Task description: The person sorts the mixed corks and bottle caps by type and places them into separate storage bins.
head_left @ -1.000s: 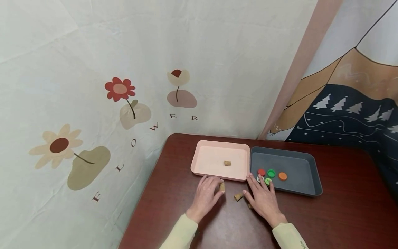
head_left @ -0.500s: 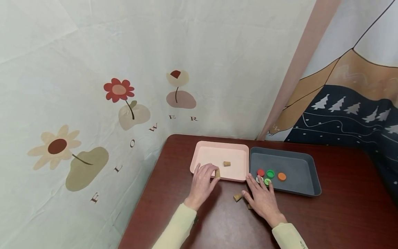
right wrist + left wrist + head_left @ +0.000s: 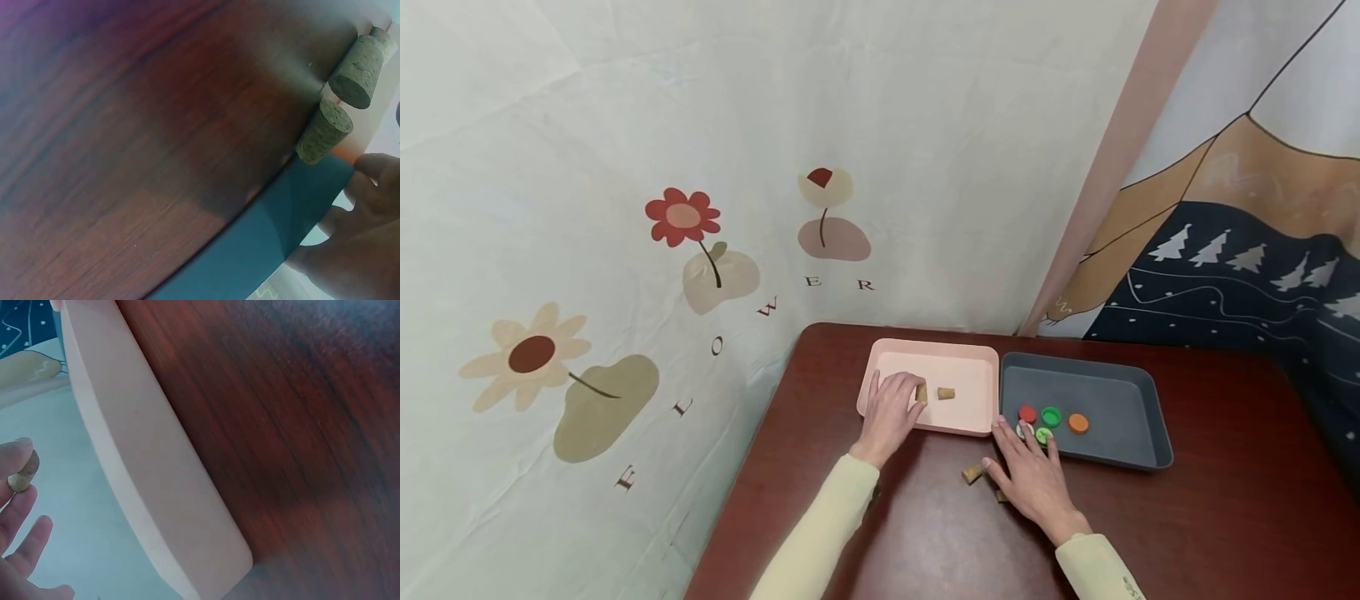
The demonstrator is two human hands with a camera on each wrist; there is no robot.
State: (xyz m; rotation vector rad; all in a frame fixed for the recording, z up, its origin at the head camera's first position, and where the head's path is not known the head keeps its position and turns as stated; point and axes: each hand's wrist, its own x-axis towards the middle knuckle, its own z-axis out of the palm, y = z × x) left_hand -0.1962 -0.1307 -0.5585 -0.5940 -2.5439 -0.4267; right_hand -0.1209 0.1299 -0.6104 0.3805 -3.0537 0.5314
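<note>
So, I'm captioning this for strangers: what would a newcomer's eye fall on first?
Probably the red flower printed on the pale backdrop, left in the head view. Next, the bright caps in the dark grey tray on the right, then the left hand pinching a cork at the pink tray.

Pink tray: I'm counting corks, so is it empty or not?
Not empty: in the head view, one cork lies in the pink tray, beside the left hand, which pinches a second cork.

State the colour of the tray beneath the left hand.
The tray beneath the left hand is pale pink, clearest in the head view.
</note>
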